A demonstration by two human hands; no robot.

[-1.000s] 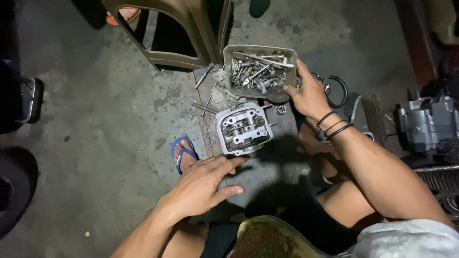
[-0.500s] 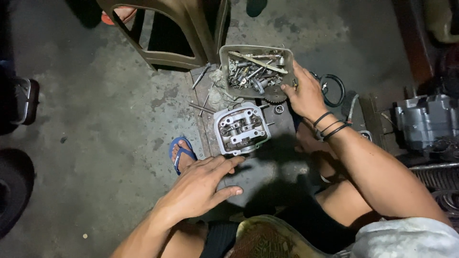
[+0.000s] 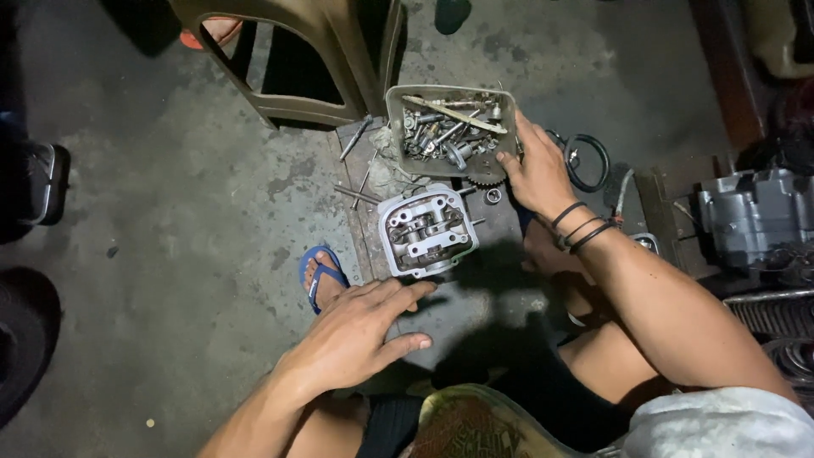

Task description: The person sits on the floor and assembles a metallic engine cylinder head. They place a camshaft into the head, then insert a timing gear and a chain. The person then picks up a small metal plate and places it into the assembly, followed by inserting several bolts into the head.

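Cylinder head (image 3: 426, 231) sits on the floor slab, rocker side up, nothing fitted or removed that I can see. Left hand (image 3: 356, 335) spread flat just below it, holding nothing. Right hand (image 3: 536, 170) fingers reach into the tray of bolts (image 3: 450, 127), beside the sprocket; whether its grip has closed on a part, cannot tell.
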